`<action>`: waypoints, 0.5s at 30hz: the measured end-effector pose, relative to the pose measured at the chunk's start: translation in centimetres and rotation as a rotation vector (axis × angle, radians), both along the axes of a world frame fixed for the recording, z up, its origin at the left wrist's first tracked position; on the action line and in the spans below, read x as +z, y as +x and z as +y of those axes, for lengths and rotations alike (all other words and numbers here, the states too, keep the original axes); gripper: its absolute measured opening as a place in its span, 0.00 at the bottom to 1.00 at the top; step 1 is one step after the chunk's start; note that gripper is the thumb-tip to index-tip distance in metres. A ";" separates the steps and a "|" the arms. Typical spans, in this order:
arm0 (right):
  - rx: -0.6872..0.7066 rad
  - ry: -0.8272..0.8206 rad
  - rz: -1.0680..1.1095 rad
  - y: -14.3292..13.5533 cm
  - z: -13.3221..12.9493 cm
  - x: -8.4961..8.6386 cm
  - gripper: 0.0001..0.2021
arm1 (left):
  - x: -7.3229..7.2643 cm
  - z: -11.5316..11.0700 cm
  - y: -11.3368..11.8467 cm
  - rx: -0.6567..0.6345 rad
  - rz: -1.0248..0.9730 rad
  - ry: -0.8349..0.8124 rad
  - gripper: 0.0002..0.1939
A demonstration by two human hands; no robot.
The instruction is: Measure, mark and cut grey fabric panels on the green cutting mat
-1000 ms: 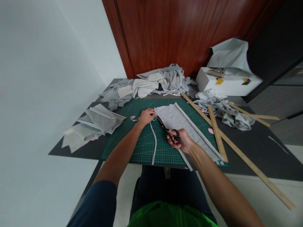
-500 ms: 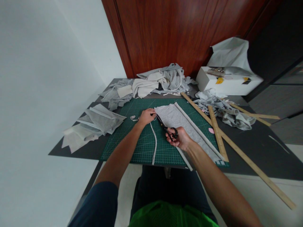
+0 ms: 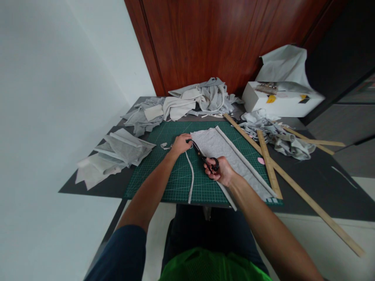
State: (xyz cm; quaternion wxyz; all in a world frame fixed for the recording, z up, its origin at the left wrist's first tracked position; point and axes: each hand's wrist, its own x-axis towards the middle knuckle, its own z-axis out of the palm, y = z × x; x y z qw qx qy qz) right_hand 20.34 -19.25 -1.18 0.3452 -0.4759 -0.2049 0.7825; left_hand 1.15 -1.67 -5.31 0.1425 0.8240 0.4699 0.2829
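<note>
My right hand (image 3: 220, 171) is closed round the handles of black scissors (image 3: 202, 155). Their blades point up and left, and the tip reaches the fingers of my left hand (image 3: 181, 143). That hand is closed at the upper left corner of a light grey fabric piece (image 3: 225, 150), pinching the narrow fabric strip at its edge; the fingers partly hide the grip. From under the left hand the fabric strip (image 3: 192, 175) trails down over the green cutting mat (image 3: 172, 183). The grey piece has folded long edges and lies flat beneath my right forearm.
Wooden rulers (image 3: 288, 179) cross at the right, one jutting past the table's front edge. Fabric heaps lie at the back (image 3: 202, 97) and right (image 3: 272, 132); folded fabric pieces (image 3: 120, 150) lie at the left. A white box (image 3: 278, 102) stands at the back right.
My right hand and the scissors have shifted slightly left, with the blade tip now at my left fingertips. The left hand has barely moved.
</note>
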 end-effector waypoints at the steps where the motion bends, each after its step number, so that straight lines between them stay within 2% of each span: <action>1: -0.004 -0.002 -0.006 -0.1 0.0 0.0 0.13 | 0.1 0.0 0.0 0.002 0.003 0.000 0.14; 8: -0.002 0.029 -0.056 -0.3 -0.1 0.0 0.12 | 0.6 -0.4 0.1 0.007 0.031 -0.017 0.17; 15: -0.006 0.125 -0.160 0.7 -0.8 0.5 0.13 | 1.1 -0.6 -0.1 0.054 0.011 -0.067 0.27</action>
